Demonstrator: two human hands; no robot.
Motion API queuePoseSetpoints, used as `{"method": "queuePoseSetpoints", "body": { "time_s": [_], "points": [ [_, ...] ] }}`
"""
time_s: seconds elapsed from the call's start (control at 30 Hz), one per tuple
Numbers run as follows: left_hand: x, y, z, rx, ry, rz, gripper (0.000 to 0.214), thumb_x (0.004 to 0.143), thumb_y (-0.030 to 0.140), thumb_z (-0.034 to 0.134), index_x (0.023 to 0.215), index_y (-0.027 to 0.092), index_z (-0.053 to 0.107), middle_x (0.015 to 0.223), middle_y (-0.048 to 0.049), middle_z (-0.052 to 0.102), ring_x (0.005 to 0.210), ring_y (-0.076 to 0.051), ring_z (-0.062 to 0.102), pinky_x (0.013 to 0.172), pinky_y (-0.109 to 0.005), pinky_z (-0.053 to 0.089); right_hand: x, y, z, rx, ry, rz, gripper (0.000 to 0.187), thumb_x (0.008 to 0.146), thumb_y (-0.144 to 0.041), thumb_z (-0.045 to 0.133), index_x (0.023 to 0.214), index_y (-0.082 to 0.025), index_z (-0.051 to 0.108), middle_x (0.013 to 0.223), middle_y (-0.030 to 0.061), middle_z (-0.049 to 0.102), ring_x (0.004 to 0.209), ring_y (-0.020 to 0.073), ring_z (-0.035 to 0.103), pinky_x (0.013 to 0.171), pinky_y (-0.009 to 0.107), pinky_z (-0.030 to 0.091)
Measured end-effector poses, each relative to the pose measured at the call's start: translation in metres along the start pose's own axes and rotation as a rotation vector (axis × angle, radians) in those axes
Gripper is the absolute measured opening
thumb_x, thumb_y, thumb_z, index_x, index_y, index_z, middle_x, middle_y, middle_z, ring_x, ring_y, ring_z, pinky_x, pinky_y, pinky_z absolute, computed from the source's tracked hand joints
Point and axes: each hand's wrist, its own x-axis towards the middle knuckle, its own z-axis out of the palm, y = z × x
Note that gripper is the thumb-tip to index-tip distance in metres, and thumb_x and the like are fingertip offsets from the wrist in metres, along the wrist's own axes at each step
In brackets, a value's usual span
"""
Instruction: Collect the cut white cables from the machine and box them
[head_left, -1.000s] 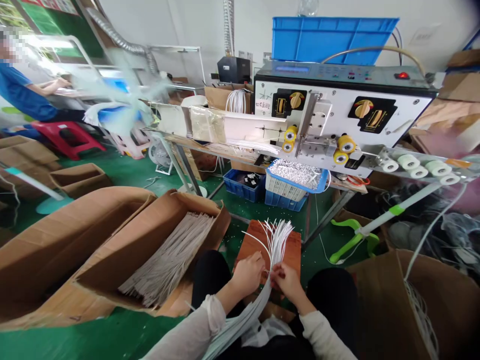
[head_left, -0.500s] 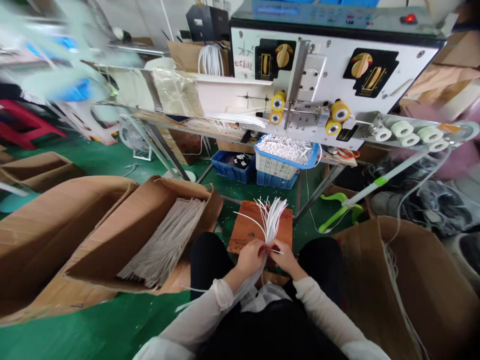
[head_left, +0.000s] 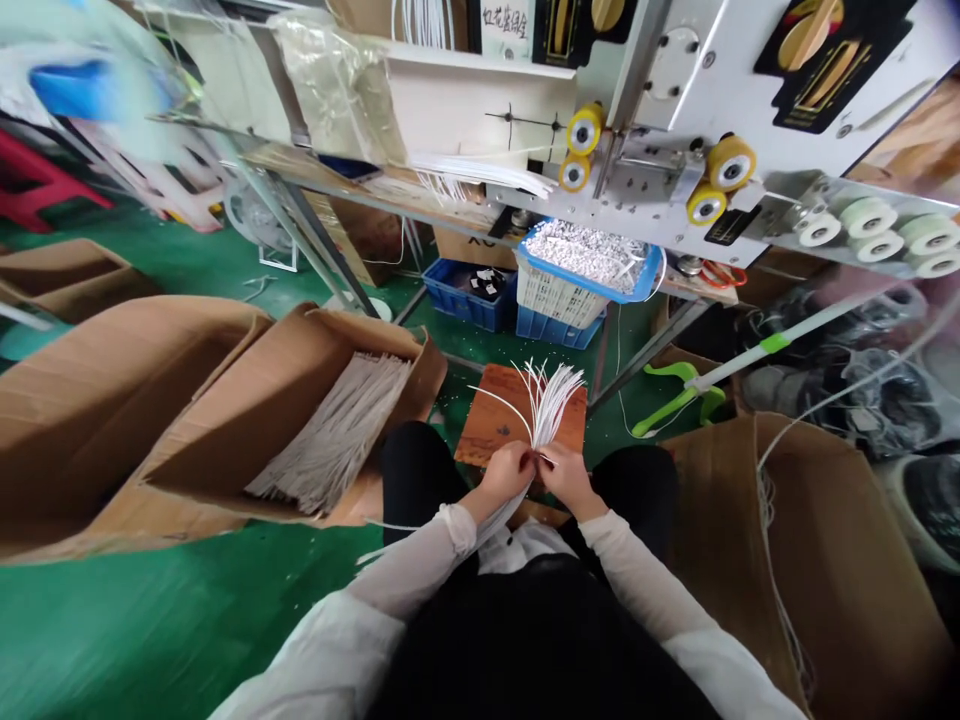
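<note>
Got some floor (head_left: 606, 425) off the right edge of the wood board (head_left: 495, 430); pinching skinny, fanned-out wires (head_left: 553, 402) with left hand (head_left: 508, 474) and right hand (head_left: 565, 478).

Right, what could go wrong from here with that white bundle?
The white bundle fans out above the left grip and right grip, so strands might slip free. One stray strand bends away to the left and could snag. Lower strands show on both sides of the left sleeve, so an arm movement might drag them.
</note>
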Motion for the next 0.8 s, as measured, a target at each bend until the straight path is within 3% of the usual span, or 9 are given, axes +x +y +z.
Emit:
{"method": "queuePoseSetpoints", "body": {
  "time_s": [0.17, 0.43, 0.53, 0.67, 0.8],
  "points": [
    [0.001, -0.005, -0.003, -0.097, -0.013, 0.030, 0.018, 0.091, 0.015, 0.048, 0.098, 0.016, 0.065, 0.091, -0.0066, 0.071, 0.083, -0.017, 0.065, 0.077, -0.025, 0.048, -0.007, 0.004, 0.011, 0.027, 0.096, -0.022, 0.022, 0.097, -0.023, 0.046, 0.092, -0.020, 0.067, 0.086, 0.0072, 0.065, 0.081, 0.0195, 0.062, 0.076, 0.029, 0.046],
    [0.005, -0.007, -0.008, -0.069, -0.077, 0.022, 0.017, 0.087, 0.012, 0.050, 0.089, 0.015, 0.066, 0.090, -0.0087, 0.070, 0.088, -0.021, 0.065, 0.081, -0.030, 0.048, -0.009, 0.002, 0.015, 0.155, 0.042, 0.078, 0.024, 0.098, -0.032, 0.046, 0.084, -0.021, 0.063, 0.086, 0.0077, 0.062, 0.083, 0.0202, 0.059, 0.079, 0.032, 0.046],
    [0.004, -0.011, -0.013, -0.031, -0.066, -0.038, 0.017, 0.089, 0.012, 0.047, 0.091, 0.015, 0.064, 0.091, -0.0099, 0.068, 0.089, -0.021, 0.065, 0.082, -0.031, 0.047, -0.015, 0.002, 0.012, 0.222, 0.103, 0.107, 0.025, 0.096, -0.037, 0.051, 0.078, -0.021, 0.060, 0.089, 0.0080, 0.061, 0.088, 0.0205, 0.059, 0.082, 0.033, 0.048],
    [-0.003, -0.014, -0.024, 0.011, -0.035, -0.161, 0.024, 0.095, 0.014, 0.037, 0.094, 0.014, 0.060, 0.094, -0.0128, 0.067, 0.091, -0.022, 0.064, 0.084, -0.032, 0.047, -0.028, 0.004, 0.015, 0.366, 0.218, 0.315, 0.027, 0.088, -0.043, 0.061, 0.073, -0.021, 0.058, 0.095, 0.0081, 0.063, 0.095, 0.0217, 0.059, 0.090, 0.036, 0.048],
    [-0.014, -0.006, -0.025, 0.029, -0.098, -0.217, 0.020, 0.094, 0.025, 0.043, 0.088, 0.017, 0.060, 0.090, -0.0093, 0.069, 0.088, -0.023, 0.066, 0.081, -0.032, 0.047, -0.032, 0.001, 0.023, 0.725, 0.203, 0.560, 0.035, 0.080, -0.052, 0.068, 0.075, -0.020, 0.056, 0.104, 0.0069, 0.063, 0.093, 0.0201, 0.062, 0.084, 0.034, 0.052]
  ]
}}
